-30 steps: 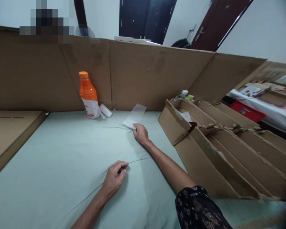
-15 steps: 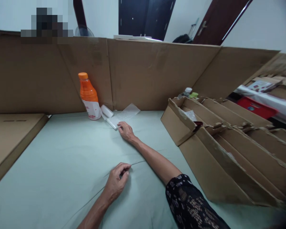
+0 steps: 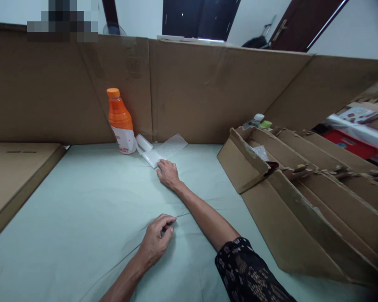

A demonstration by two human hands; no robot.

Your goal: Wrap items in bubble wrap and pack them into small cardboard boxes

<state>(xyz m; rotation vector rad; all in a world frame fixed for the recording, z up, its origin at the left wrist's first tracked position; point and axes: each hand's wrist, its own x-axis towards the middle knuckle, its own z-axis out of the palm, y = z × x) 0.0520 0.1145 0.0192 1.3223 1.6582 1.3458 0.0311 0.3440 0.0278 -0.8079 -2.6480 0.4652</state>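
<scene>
My right hand [image 3: 168, 173] reaches forward, fingers extended and lying at the near edge of a folded strip of clear plastic, perhaps bubble wrap [image 3: 150, 159]. The fingertips seem to touch it without closing round it. A flat, see-through flap of the plastic spreads to the right, and a rolled part lies at its left. Just left of that stands an upright orange bottle [image 3: 121, 119] with an orange cap and a white label. Closer to me, my left hand [image 3: 156, 241] rests on the pale green cloth, fingers loosely bent, thumb apart, nothing between them.
A divided cardboard box [image 3: 271, 226] fills the right side, with clear plastic and a dark red item inside. Bottle caps show behind it. A cardboard panel [image 3: 208, 88] walls off the back. At left lies a flat carton [image 3: 22, 176]. Creases run across the cloth [image 3: 91, 218].
My right hand's fingers have loosened from a bent, pinch-like pose and now lie flatter by the plastic. My left hand has barely moved. The camera view has shifted slightly.
</scene>
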